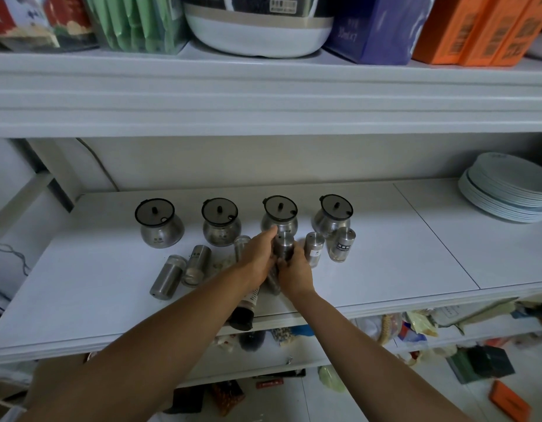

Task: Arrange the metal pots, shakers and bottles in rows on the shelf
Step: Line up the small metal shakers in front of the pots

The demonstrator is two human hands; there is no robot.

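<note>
Pots (159, 226) lined up at the back of the shelf (385, 254), left hand (257, 257) and right hand (295, 274) both wrapped round a shaker (284, 246) next to two upright shakers (314, 249), tipped shakers (167, 280) and dark bottle (243, 309) left to sort.

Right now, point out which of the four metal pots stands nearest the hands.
The third pot from the left, directly behind the shaker held by the left hand and right hand. The other three stand off to the sides.
</note>
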